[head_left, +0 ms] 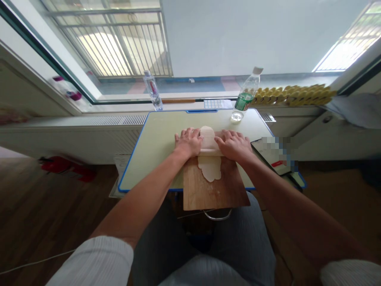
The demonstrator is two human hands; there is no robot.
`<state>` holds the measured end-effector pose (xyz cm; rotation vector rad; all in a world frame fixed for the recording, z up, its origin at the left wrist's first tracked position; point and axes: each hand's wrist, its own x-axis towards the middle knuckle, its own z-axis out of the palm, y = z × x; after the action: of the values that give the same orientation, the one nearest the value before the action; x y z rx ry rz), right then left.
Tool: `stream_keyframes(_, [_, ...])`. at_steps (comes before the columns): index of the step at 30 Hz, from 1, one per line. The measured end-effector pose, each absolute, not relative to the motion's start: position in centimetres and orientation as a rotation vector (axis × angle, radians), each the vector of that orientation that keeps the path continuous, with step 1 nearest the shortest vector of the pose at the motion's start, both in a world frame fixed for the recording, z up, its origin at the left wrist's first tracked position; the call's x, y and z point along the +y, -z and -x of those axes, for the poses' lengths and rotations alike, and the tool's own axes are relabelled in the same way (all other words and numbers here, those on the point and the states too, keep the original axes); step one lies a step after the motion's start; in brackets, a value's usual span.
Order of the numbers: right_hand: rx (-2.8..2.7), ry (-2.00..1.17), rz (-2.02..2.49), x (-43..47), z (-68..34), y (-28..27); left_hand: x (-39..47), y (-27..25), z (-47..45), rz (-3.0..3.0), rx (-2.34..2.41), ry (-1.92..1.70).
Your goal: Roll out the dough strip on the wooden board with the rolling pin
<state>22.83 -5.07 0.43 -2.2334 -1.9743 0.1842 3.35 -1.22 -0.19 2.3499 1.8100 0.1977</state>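
Observation:
A flat, uneven sheet of pale dough [210,167] lies on a wooden cutting board [201,196]. Across its middle runs a light rolling pin [210,152], whose ends are covered by my hands. My left hand [189,142] presses on the pin's left end, fingers bent over it and pointing forward. On the right end rests my right hand [235,145] in the same way, its thumb reaching in toward the dough. Dough shows both beyond the pin and on the near side of it. The board's near end, with a metal handle [218,217], overhangs the table edge above my lap.
The pale table [149,159] has a blue rim. A green-labelled bottle [245,97] stands at its back right, a clear bottle [153,91] by the window sill. A dark-edged flat object [272,159], partly pixelated, lies right of the board. A red fire extinguisher [68,167] is on the floor.

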Motion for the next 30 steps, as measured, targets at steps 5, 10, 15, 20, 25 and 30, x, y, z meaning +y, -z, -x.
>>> stream_keyframes(5, [-1.994,-0.178,2.264,-6.9,-22.4,-0.2,-3.2,0.4,-3.1,-2.338,1.817,-0.152])
stream_keyframes(10, [-2.037,-0.016,2.256,-10.2,-21.7,0.1,-6.7,0.7,-2.8,-2.37,1.848,-0.165])
stream_keyframes(15, [-2.066,0.014,2.229,-13.2,-21.4,0.2,-9.6,0.7,-2.5,-2.381,1.846,-0.174])
stream_keyframes(20, [-2.05,0.024,2.186,-15.0,-21.3,0.7,-11.4,0.4,-2.2,-2.402,1.821,-0.192])
stream_keyframes(25, [-2.035,0.045,2.194,-14.0,-21.3,0.7,-10.3,0.5,-2.5,-2.395,1.835,-0.209])
stream_keyframes(30, [-2.034,0.018,2.234,-10.1,-21.6,0.3,-6.6,0.7,-2.9,-2.365,1.849,-0.238])
